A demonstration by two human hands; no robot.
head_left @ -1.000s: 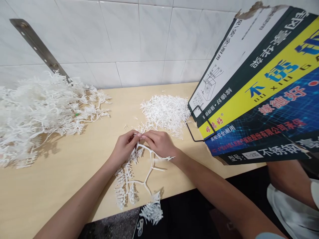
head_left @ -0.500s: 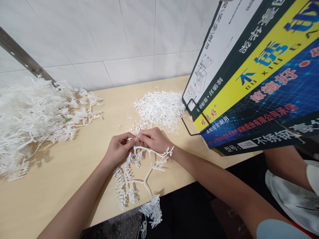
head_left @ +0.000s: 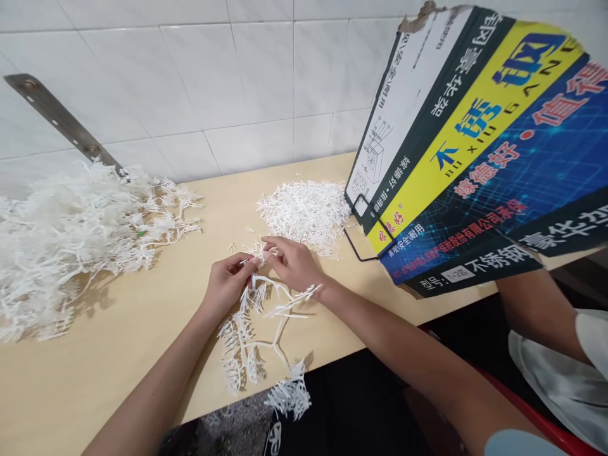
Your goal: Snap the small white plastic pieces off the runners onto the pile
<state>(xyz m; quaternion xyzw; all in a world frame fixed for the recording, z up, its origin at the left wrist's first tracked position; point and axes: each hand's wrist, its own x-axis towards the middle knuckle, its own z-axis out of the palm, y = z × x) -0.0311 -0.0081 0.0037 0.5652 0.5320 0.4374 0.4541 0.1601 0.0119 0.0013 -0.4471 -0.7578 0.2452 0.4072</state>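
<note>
A: Nearest 1st, btm ctr: dark clothing (head_left: 351, 405), w/ a white tuft (head_left: 289, 392) past the desk (head_left: 142, 367) edge, over it.

B: Risk there: tuft snags on cloth, tugs the white branched pc (head_left: 273, 344), poss. drags it off. Where's the rest of it?

A: Ctr, lying from the edge up to the hands. L hand (head_left: 228, 278): grip pinched on its upper end, thumb vs. index.

B: And R hand (head_left: 295, 265)?

A: Fingers bent, tips right by the L ones. Can't tell if that grip has a sprig or nothing.

B: A twig end's at the R wrist too; arm swings out, it could hook & twist the stem.

A: Lower R, co-worker's forearm (head_left: 532, 304) by the box (head_left: 475, 158). A bump could shove box + wire frame (head_left: 365, 258) into the small heap (head_left: 306, 215).

B: Heap's just past the fingertips, so a quick knuckle flick could scatter bits too.

A: Mid-L, big tangled pile (head_left: 57, 247), well apart from the hands. Pull one pc carelessly, prob. others come along.

B: Farthest, upper L: metal bracket (head_left: 61, 117) on the tiled wall (head_left: 266, 63), lower end behind that pile. Strands could catch on it.
</note>
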